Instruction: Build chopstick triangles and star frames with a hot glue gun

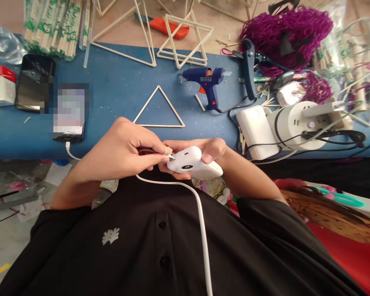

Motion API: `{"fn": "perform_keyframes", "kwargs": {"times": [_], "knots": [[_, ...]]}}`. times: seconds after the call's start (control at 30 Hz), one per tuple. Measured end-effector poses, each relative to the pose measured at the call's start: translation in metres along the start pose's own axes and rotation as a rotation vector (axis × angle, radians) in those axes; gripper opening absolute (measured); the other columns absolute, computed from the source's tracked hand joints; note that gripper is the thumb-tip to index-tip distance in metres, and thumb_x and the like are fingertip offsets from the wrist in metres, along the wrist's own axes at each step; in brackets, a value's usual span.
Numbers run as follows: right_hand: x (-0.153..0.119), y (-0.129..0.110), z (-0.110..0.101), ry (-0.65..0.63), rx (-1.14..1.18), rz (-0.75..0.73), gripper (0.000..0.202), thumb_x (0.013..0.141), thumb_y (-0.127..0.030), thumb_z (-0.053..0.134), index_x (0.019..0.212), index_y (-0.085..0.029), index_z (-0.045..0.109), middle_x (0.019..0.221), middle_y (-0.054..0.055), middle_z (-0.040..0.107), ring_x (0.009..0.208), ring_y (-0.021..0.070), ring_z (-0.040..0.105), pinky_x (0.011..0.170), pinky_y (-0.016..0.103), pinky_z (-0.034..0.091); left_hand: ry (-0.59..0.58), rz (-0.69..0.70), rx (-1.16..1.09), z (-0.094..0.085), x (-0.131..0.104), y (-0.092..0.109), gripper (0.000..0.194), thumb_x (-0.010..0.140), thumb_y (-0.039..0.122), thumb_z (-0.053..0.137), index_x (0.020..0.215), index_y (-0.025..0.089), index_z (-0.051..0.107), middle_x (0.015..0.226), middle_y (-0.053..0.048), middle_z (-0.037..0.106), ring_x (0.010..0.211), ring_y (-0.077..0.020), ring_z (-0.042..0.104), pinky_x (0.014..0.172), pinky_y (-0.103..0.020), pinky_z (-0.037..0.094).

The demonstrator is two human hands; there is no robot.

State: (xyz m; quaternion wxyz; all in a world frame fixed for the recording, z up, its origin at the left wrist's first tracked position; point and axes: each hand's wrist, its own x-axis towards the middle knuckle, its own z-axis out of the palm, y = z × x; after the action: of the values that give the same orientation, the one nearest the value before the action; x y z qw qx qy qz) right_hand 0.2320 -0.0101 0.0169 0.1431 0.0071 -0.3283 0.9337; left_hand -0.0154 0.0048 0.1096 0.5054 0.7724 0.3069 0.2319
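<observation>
My left hand (126, 150) pinches the metal-tipped plug (172, 157) of a white cable against the end of a white power bank (193, 163). Whether the plug is inside the port I cannot tell. The power bank rests in my right hand (211, 150), its thumb on top and fingers underneath. From my hands the white cable (199, 205) loops down over the black shirt. Just beyond them, a triangle of thin sticks (158, 126) lies flat on the blue mat (111, 98).
A phone (69, 111) with a cable and a dark phone (33, 82) lie left. A blue glue gun (205, 80) lies ahead. Stick frames (185, 41), an orange cutter (172, 28) and purple yarn (286, 33) are farther back. A white power strip (299, 123) stands right.
</observation>
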Motion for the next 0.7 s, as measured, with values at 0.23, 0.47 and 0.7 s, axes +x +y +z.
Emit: {"fn": "perform_keyframes", "kwargs": {"times": [0.23, 0.47, 0.7], "knots": [[0.001, 0.003, 0.001, 0.013, -0.042, 0.024, 0.068, 0.086, -0.052, 0.079, 0.136, -0.015, 0.05, 0.115, 0.007, 0.061, 0.075, 0.0134, 0.063, 0.065, 0.028, 0.048, -0.139, 0.032, 0.076, 0.0, 0.002, -0.001, 0.018, 0.094, 0.012, 0.076, 0.087, 0.023, 0.088, 0.08, 0.001, 0.084, 0.067, -0.0133, 0.076, 0.061, -0.022, 0.051], [0.003, -0.001, -0.003, 0.013, -0.111, 0.055, 0.064, 0.085, -0.048, 0.076, 0.133, -0.017, 0.047, 0.116, 0.007, 0.064, 0.074, 0.0143, 0.064, 0.063, 0.029, 0.05, -0.099, 0.047, 0.019, 0.01, 0.002, -0.009, 0.017, 0.093, 0.013, 0.078, 0.084, 0.024, 0.087, 0.077, 0.002, 0.083, 0.065, -0.0124, 0.075, 0.06, -0.022, 0.051], [0.0, -0.013, 0.009, 0.094, -0.136, 0.163, 0.053, 0.087, -0.043, 0.075, 0.125, -0.019, 0.047, 0.09, -0.001, 0.068, 0.066, 0.0144, 0.063, 0.061, 0.027, 0.049, -0.078, 0.114, 0.134, 0.016, 0.002, -0.013, 0.01, 0.088, 0.021, 0.088, 0.083, 0.018, 0.08, 0.072, 0.004, 0.077, 0.058, -0.0082, 0.065, 0.057, -0.021, 0.044]]}}
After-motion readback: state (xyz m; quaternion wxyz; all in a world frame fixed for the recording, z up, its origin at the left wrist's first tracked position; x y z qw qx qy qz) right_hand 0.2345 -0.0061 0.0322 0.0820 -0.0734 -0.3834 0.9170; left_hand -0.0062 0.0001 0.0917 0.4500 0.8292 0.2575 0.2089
